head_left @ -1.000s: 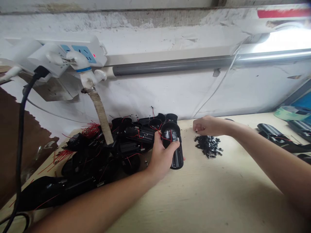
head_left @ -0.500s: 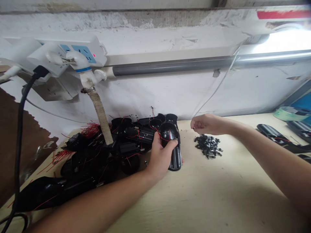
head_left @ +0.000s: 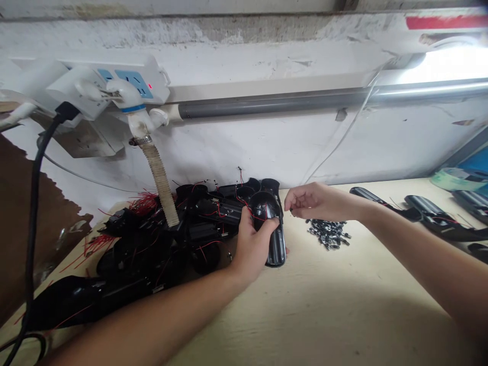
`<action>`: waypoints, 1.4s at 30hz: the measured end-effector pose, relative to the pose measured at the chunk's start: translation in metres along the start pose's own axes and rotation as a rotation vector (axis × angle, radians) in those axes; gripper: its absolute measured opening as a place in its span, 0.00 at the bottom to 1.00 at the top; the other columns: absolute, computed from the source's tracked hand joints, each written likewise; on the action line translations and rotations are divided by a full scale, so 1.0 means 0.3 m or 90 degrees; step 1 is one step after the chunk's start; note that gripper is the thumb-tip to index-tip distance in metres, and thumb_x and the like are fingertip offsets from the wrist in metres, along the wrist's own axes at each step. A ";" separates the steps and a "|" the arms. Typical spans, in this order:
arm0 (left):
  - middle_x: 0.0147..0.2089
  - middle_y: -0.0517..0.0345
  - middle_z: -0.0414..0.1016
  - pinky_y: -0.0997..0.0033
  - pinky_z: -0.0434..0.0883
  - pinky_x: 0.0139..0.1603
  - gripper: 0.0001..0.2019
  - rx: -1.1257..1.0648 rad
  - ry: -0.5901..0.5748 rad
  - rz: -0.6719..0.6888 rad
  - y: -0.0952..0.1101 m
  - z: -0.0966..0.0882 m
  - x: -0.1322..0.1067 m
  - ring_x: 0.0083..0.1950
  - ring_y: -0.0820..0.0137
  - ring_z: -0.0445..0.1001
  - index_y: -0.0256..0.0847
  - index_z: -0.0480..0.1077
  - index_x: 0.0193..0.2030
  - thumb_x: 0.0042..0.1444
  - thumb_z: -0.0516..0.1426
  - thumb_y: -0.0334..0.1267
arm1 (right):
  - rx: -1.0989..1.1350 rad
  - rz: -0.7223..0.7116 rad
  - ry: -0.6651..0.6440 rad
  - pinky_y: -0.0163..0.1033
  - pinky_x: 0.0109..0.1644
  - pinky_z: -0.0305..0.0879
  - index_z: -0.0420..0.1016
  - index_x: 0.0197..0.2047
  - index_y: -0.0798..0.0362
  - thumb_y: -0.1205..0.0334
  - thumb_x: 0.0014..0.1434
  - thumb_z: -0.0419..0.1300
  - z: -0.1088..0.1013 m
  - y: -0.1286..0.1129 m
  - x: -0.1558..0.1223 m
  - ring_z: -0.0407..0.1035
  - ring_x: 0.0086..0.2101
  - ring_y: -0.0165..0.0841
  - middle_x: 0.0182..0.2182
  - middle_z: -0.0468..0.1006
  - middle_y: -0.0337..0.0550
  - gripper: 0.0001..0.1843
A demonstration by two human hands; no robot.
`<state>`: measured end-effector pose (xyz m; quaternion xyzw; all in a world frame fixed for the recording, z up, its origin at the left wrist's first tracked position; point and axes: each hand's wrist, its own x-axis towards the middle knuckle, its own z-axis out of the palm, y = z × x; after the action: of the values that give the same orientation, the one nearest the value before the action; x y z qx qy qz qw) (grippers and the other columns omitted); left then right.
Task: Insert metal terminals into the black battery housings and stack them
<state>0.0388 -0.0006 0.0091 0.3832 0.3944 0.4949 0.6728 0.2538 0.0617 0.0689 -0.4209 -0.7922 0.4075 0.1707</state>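
My left hand (head_left: 254, 243) is closed around a black plastic housing (head_left: 276, 249) with a round cup at its upper end and a ribbed, narrower body. The thumb lies across its front, and a thin red wire (head_left: 248, 204) crosses the cup. Just right of the housing, apart from it, my right hand (head_left: 310, 201) is pinched. A tiny dark part (head_left: 292, 210) shows at its fingertips, too small to make out in detail. Below that hand lies a pile of small black and shiny metal parts (head_left: 328, 235) on the wooden table.
Several black housings with red wires (head_left: 152, 254) are heaped at left, near a bundle of red wires (head_left: 143, 203). A ribbed hose (head_left: 158, 178) hangs over the heap. More housings (head_left: 432, 211) and a tape roll (head_left: 457, 178) are at right. A power strip (head_left: 125, 76) is on the wall.
My right hand has moved left, from above the small-parts pile to beside the housing. Another housing at the right has come into sight behind that wrist. My left hand holds nearly still.
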 end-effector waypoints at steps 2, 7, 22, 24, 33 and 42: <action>0.31 0.69 0.70 0.68 0.73 0.17 0.27 0.004 0.001 -0.005 -0.001 0.000 0.000 0.19 0.65 0.76 0.48 0.59 0.54 0.54 0.67 0.48 | -0.105 0.036 0.006 0.41 0.37 0.67 0.80 0.44 0.50 0.58 0.60 0.63 -0.023 0.026 -0.003 0.71 0.32 0.33 0.32 0.80 0.39 0.11; 0.36 0.66 0.71 0.68 0.74 0.19 0.25 0.029 0.004 0.018 -0.009 -0.002 -0.005 0.22 0.69 0.76 0.47 0.60 0.53 0.56 0.67 0.47 | -0.393 0.219 0.079 0.43 0.38 0.64 0.81 0.42 0.50 0.64 0.56 0.61 -0.142 0.163 -0.013 0.74 0.32 0.38 0.30 0.81 0.42 0.11; 0.43 0.62 0.71 0.71 0.74 0.21 0.25 -0.031 -0.001 -0.001 -0.012 -0.008 0.001 0.28 0.70 0.75 0.48 0.61 0.56 0.55 0.65 0.47 | -0.384 0.178 0.190 0.47 0.43 0.69 0.81 0.44 0.51 0.56 0.66 0.60 -0.173 0.150 -0.022 0.76 0.38 0.40 0.40 0.85 0.49 0.10; 0.43 0.62 0.71 0.71 0.74 0.21 0.25 -0.032 -0.005 0.009 -0.012 -0.010 -0.001 0.27 0.70 0.76 0.48 0.61 0.56 0.54 0.65 0.45 | -0.289 0.036 0.254 0.46 0.44 0.71 0.82 0.45 0.50 0.51 0.69 0.60 -0.118 0.090 -0.016 0.76 0.38 0.39 0.41 0.85 0.48 0.14; 0.42 0.65 0.72 0.71 0.74 0.19 0.26 -0.032 0.085 0.105 0.007 0.001 -0.014 0.23 0.71 0.76 0.49 0.58 0.56 0.57 0.65 0.45 | 0.160 -0.208 0.305 0.42 0.40 0.71 0.82 0.38 0.52 0.57 0.67 0.70 0.196 -0.049 0.014 0.73 0.34 0.32 0.34 0.80 0.42 0.08; 0.41 0.63 0.74 0.73 0.74 0.21 0.24 -0.015 0.088 0.117 -0.012 -0.013 -0.007 0.26 0.72 0.74 0.48 0.60 0.56 0.58 0.65 0.44 | 0.292 -0.160 0.291 0.39 0.34 0.64 0.77 0.37 0.53 0.54 0.68 0.71 0.254 0.022 0.041 0.67 0.29 0.29 0.28 0.74 0.38 0.13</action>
<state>0.0364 -0.0029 0.0045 0.3747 0.3974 0.5844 0.6001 0.2034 0.0355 0.0164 -0.3510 -0.6668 0.4462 0.4828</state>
